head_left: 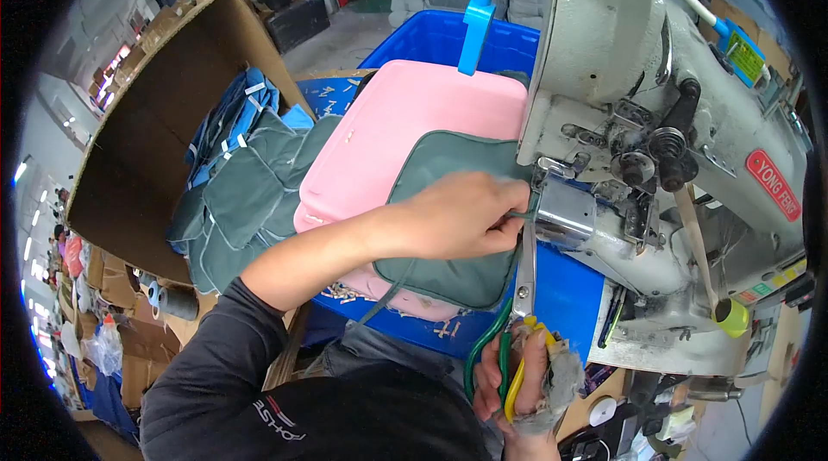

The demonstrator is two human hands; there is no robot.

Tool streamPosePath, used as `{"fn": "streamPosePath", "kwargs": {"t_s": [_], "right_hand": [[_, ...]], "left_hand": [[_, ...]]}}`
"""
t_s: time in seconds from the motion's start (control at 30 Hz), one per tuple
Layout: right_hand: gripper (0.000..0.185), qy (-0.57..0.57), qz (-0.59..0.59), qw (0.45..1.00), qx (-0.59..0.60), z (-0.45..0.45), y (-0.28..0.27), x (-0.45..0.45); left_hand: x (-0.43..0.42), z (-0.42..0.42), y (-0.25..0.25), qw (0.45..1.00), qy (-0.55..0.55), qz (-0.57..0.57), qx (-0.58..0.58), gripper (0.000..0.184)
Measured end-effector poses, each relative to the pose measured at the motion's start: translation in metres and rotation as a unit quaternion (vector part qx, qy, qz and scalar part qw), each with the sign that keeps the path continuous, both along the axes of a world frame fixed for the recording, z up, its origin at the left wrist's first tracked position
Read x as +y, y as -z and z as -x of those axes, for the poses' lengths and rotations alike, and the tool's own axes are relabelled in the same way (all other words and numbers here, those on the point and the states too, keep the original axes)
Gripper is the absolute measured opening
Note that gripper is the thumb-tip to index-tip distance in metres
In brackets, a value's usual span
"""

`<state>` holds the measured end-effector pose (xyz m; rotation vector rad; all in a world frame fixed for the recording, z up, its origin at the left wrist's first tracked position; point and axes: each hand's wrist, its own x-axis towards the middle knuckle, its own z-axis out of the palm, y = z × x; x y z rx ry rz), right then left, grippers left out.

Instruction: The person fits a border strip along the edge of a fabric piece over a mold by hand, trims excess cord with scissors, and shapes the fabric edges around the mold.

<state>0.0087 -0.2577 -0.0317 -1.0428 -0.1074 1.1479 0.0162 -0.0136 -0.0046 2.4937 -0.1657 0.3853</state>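
Blue tabletop (565, 297) is showing beside the sewing machine (737, 129), where green fabric (461, 278) is lying, your left hand (466, 213) is pinching a thin strip (519, 215) and your right hand (517, 385) is gripping scissors (524, 293), so a slipping strip could be bringing them onto your left hand.

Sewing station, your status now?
Left hand grips edge of dark green fabric panel. Right hand holds green-and-yellow-handled metal scissors. Pale grey sewing machine close alongside.

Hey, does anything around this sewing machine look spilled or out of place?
Yes: pale offcuts are scattered over the blue tabletop, as if spilled. The cardboard box also seems tipped on its side, with green fabric pieces spread out at its mouth.
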Motion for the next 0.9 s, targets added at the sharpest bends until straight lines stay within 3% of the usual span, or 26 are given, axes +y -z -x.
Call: {"fn": "streamPosePath", "kwargs": {"t_s": [0.07, 0.13, 0.23, 0.37, 0.5, 0.57, 0.73, 0.9], "right_hand": [[0.062, -0.001, 0.0, 1.0, 0.005, -0.002, -0.002, -0.002], [0.061, 0.003, 0.011, 1.0, -0.005, -0.005, -0.004, -0.006], [0.058, 0.001, -0.007, 1.0, -0.02, -0.014, 0.006, -0.007], [0.041, -0.048, -0.045, 0.998, 0.022, -0.023, 0.009, -0.008], [0.039, -0.07, 0.042, 0.997, -0.011, -0.027, -0.002, -0.016], [0.039, -0.083, 0.044, 0.99, -0.109, -0.038, 0.01, -0.027], [0.033, -0.133, 0.112, 0.944, -0.28, -0.056, 0.008, -0.031], [0.035, -0.154, 0.109, 0.959, -0.211, -0.074, -0.004, -0.036]], "left_hand": [[0.001, -0.001, -0.001, 0.994, -0.023, -0.105, -0.027, 0.017], [0.004, 0.0, 0.001, 0.993, -0.021, -0.106, -0.039, 0.018], [0.002, 0.001, 0.009, 0.992, -0.031, -0.089, -0.089, 0.016], [-0.009, 0.004, -0.004, 0.994, -0.042, -0.083, -0.05, 0.015], [-0.01, 0.004, -0.005, 0.997, -0.078, -0.014, 0.002, 0.01], [-0.006, 0.005, -0.008, 0.993, -0.11, 0.01, 0.043, 0.009], [-0.006, -0.002, -0.001, 0.987, -0.044, -0.083, -0.132, 0.012], [0.004, -0.004, 0.007, 0.986, -0.041, -0.052, -0.152, 0.012]]}}
